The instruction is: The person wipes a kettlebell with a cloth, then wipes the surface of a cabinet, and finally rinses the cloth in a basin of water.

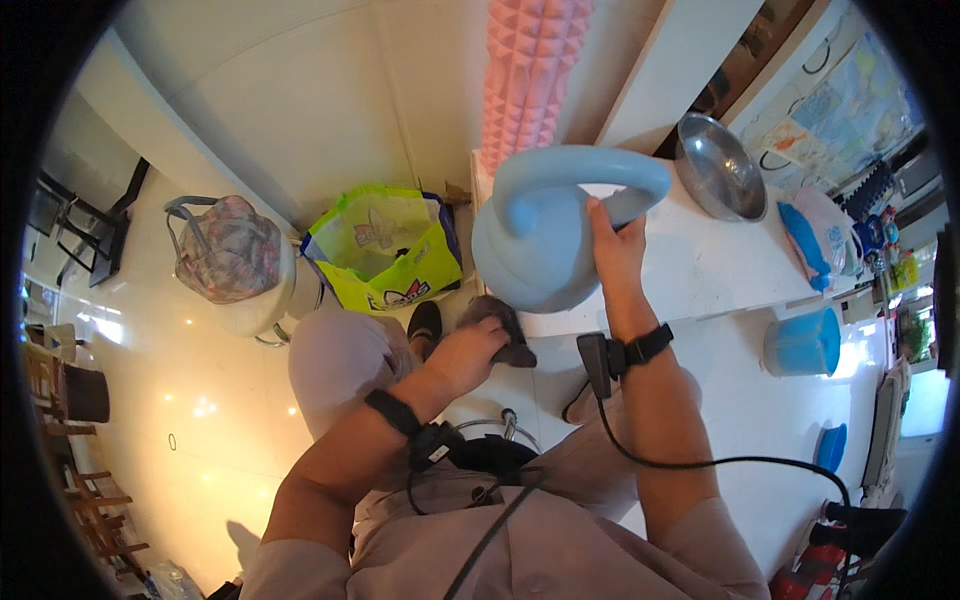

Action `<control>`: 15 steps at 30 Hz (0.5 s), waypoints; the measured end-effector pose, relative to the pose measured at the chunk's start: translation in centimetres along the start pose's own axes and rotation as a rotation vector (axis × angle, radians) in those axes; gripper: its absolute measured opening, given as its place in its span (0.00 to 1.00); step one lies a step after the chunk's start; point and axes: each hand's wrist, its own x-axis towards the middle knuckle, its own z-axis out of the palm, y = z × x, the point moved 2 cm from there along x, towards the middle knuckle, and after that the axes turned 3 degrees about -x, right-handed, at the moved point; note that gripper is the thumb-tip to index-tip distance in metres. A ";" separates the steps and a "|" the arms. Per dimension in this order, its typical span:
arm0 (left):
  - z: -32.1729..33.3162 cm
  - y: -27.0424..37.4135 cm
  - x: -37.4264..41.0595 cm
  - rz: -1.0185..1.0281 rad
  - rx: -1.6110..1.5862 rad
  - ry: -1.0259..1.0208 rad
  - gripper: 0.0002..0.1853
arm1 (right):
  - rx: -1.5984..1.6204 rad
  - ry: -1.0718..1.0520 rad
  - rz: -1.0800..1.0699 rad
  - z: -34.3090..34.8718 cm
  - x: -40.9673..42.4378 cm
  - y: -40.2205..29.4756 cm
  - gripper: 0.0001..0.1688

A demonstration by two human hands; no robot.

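A large light-blue kettlebell (536,244) leans on the near end of a white tabletop (697,262), its thick loop handle uppermost. My right hand (619,244) grips the lower part of that handle, thumb along its inner side. In my left hand (466,351) is a bunched dark cloth (510,330), held just below the kettlebell, near the table's edge. Whether the cloth touches the kettlebell cannot be told. Both wrists wear black straps with small devices, and a cable runs from each.
A pink textured foam roller (531,82) stands behind the kettlebell. Farther right are a steel bowl (721,169) and a bag with blue contents (806,244). A lime-green shopping bag (382,281) and a patterned bag (229,251) are at left. A blue bucket (802,343) stands right.
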 end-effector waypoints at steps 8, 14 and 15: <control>-7.6 -0.5 0.1 -0.385 -0.473 0.833 0.15 | -0.838 -0.494 0.323 -5.4 -0.6 -8.5 0.30; -13.7 0.8 6.5 -0.258 -0.916 0.651 0.15 | 0.737 -0.384 0.220 -0.1 -2.1 -8.5 0.33; -13.4 1.0 7.5 -0.234 -0.923 0.568 0.15 | 0.931 -0.362 0.245 0.8 -2.0 -8.3 0.33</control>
